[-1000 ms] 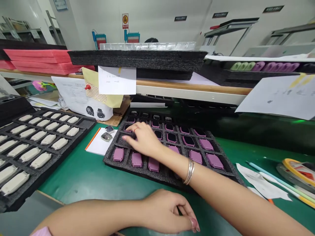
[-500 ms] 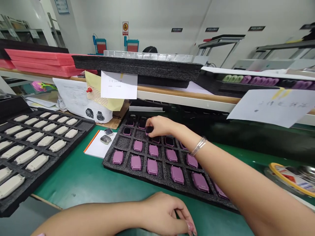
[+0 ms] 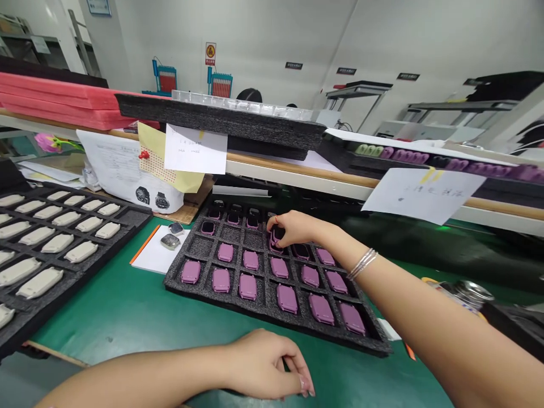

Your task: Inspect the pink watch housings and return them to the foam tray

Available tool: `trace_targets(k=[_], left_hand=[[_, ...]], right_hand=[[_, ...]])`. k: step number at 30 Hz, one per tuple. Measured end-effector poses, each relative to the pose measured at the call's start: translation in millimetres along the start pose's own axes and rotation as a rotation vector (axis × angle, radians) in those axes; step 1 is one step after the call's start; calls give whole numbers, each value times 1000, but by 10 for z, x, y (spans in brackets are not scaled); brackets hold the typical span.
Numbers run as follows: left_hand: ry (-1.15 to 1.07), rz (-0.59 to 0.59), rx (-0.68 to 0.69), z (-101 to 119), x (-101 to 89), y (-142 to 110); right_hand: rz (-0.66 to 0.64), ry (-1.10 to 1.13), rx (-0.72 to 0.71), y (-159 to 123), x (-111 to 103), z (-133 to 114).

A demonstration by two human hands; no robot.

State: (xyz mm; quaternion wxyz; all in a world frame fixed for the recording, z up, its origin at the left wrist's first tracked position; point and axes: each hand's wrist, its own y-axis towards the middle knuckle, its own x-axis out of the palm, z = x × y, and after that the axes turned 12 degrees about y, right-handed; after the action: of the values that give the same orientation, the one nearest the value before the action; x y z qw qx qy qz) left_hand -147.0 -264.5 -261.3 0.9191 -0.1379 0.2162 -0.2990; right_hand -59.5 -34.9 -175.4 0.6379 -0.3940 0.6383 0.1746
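My right hand reaches over the black foam tray and pinches a purple smartwatch with a dark screen, partly hidden by the fingers, at a slot in the second row from the back. Other smartwatches lie screen up in the rear rows. Toward the front, purple watch cases lie with their plain side up. Two slots left of the held watch are bare foam. On the green table before the tray rests my left hand, loosely curled, thumb against fingers, with nothing visible in it.
A second foam tray with cream-coloured cases lies at the left. Between the trays, two loose watches sit on white paper. A shelf crosses behind, carrying pink foam sheets and a black foam stack.
My right hand has moved right along the tray. A watch now lies in the back-row slot where it was. My left hand still rests on the table, and the view has shifted right.
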Motion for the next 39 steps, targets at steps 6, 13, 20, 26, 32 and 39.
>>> trace_targets(k=[6, 13, 20, 26, 32, 39], left_hand=[[12, -39, -3, 16, -26, -21], [6, -53, -6, 13, -29, -18], [-23, -38, 47, -6, -29, -28], [-187, 6, 74, 15, -49, 6], [-742, 235, 172, 110, -149, 16], [-905, 300, 231, 192, -150, -48]], right_hand=[[-25, 29, -7, -74, 157, 66], [-10, 6, 91, -299, 5, 363], [33, 131, 114, -427, 289, 565], [462, 317, 67, -771, 414, 289], [827, 669, -228, -1289, 796, -454], [841, 958, -477, -1408, 1108, -692]])
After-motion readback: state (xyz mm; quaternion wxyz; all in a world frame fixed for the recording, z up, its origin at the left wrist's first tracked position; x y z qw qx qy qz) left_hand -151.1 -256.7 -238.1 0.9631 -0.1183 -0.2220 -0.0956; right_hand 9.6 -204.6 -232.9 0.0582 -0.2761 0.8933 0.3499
